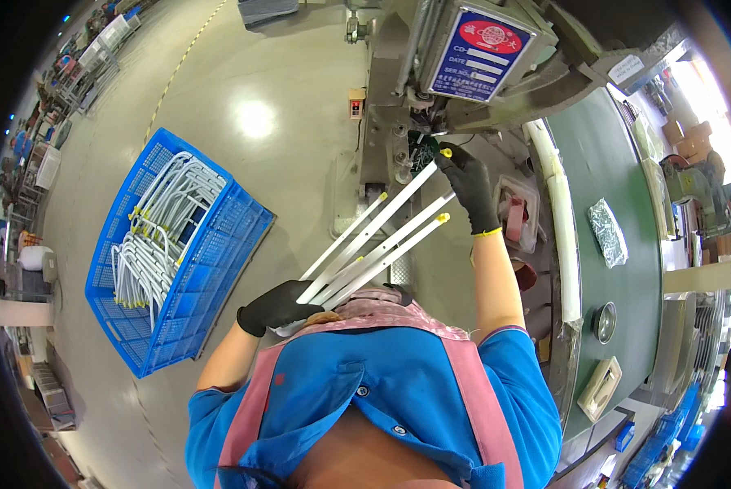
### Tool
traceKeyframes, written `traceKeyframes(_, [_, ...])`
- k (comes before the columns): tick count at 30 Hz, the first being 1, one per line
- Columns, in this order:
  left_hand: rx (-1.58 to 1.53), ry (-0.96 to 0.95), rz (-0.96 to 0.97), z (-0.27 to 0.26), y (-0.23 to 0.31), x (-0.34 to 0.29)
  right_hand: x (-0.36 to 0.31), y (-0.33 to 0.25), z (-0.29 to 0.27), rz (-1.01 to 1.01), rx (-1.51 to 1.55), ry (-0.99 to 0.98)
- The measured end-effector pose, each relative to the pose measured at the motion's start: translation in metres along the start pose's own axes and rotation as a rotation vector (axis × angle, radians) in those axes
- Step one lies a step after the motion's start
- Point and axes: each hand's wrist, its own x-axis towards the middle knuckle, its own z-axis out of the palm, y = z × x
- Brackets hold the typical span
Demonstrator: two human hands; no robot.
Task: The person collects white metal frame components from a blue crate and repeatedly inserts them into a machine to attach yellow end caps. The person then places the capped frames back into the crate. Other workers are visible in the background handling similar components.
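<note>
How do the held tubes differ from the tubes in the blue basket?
The held tubes look straight along their visible length; the basket tubes are bent. The held tubes are few and fan out from the left hand; the basket tubes lie heaped together. Both are whitish with yellow parts.

A wide lane over the pale glossy floor (300, 106) lies open between the blue plastic mesh crate (206, 285) and the grey metal machine (377, 151). Long white tubes with yellow ends (369, 233) bar the space between the left grip (277, 307) and right grip (469, 186); the machine hems in the right one ahead. Rightward, a white padded roll (562, 232) edges the green bench (577, 134), where a crinkled silvery packet (608, 232) and round metal bowl (604, 322) leave gaps.
</note>
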Motion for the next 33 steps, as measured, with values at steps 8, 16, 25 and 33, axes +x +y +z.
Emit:
traceKeyframes(8, [-0.059,0.101,-0.121,-0.002,0.001,-0.027,0.01,-0.019,0.023,-0.097,-0.107,-0.016])
traceKeyframes(16, [-0.113,0.086,-0.192,0.004,-0.017,-0.02,0.015,-0.007,0.034,-0.059,-0.039,-0.007])
traceKeyframes(25, [-0.151,0.09,-0.061,0.01,-0.027,-0.013,0.017,-0.001,0.038,-0.027,0.096,0.02])
traceKeyframes(33, [-0.063,0.124,-0.094,0.004,0.004,-0.035,0.016,0.007,0.045,0.03,0.137,0.068])
